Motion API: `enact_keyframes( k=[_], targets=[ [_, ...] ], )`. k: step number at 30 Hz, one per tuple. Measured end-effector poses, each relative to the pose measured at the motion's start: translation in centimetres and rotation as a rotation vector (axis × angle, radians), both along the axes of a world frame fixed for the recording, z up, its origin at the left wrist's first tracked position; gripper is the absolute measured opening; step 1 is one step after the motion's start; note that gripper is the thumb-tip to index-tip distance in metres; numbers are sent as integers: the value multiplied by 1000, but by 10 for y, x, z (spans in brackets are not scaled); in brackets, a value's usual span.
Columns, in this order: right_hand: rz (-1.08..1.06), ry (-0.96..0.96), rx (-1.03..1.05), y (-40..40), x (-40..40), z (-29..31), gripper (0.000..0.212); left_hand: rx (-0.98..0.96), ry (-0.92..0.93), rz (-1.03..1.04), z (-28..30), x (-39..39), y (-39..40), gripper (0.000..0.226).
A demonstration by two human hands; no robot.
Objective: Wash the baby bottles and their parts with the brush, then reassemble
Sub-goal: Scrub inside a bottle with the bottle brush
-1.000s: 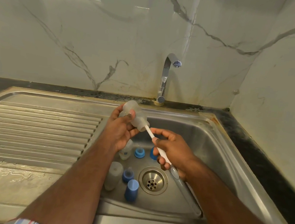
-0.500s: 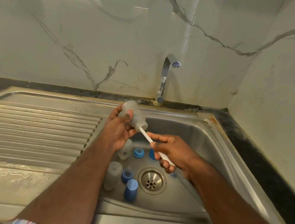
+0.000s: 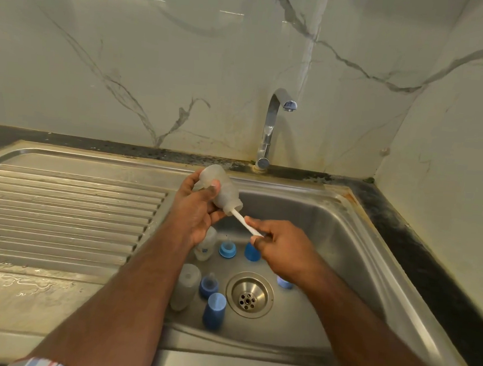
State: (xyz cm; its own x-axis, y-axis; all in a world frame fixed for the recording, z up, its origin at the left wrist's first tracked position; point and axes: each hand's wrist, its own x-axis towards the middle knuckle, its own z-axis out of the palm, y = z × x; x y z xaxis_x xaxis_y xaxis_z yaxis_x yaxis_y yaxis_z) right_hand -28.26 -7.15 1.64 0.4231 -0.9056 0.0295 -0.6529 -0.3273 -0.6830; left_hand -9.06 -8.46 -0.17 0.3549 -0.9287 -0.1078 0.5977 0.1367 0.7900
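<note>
My left hand (image 3: 198, 214) grips a cloudy baby bottle (image 3: 222, 191) above the sink's left rim, its mouth tilted down to the right. A white brush handle (image 3: 242, 222) runs out of the bottle's mouth; the brush head is hidden inside. My right hand (image 3: 277, 248) holds the handle's lower end. On the sink floor lie a second cloudy bottle (image 3: 187, 286), a small bottle (image 3: 206, 245) partly behind my left wrist, a blue cap (image 3: 214, 310), and blue collars with teats (image 3: 227, 248) (image 3: 208, 285).
The steel sink basin (image 3: 352, 268) has a round drain (image 3: 249, 294) in the middle. A chrome tap (image 3: 271, 127) stands behind, with no water running. A ribbed wet draining board (image 3: 65, 214) lies to the left. Marble walls close the back and right.
My right hand has slid up the handle and pushed the brush deeper into the bottle, so less white handle shows. The bottle stays in my left hand.
</note>
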Motion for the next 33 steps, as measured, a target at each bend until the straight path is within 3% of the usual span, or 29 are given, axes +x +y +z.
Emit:
enact_keyframes(
  k=[3,7,9,14,16,19,21,23,26,27,29,31,33],
  targets=[
    [-8,337,-367,3,1,-2,52,-6,4,53,2,1,1,46],
    [-10,542,-439,6,9,-3,70,-3,-66,45,3,-1,1,49],
    [29,426,-355,4,15,-4,63,-2,-90,30,2,-3,2,49],
    [24,-232,199,-1,1,1,39,-15,-8,21,4,0,3,46],
    [-22,-197,81,1,0,0,41,-19,-20,13,4,-1,3,48],
    [-18,258,-325,0,9,-11,52,-22,-71,-4,4,-4,4,49],
    [15,310,-325,2,15,-12,56,-21,-72,-4,3,-4,3,49],
    [57,133,-114,1,12,-5,50,-18,-46,3,3,-1,3,48],
    [48,-286,289,4,1,1,41,-15,-1,8,4,1,3,47],
    [23,-352,317,5,0,1,40,-15,8,9,4,1,3,47],
    [-29,-180,56,3,2,-3,42,-11,-7,20,5,1,3,47],
    [-24,199,-262,2,7,-10,48,-12,-41,27,5,0,3,49],
    [-4,284,-306,5,12,-12,50,-21,-50,39,5,1,3,51]
  ],
)
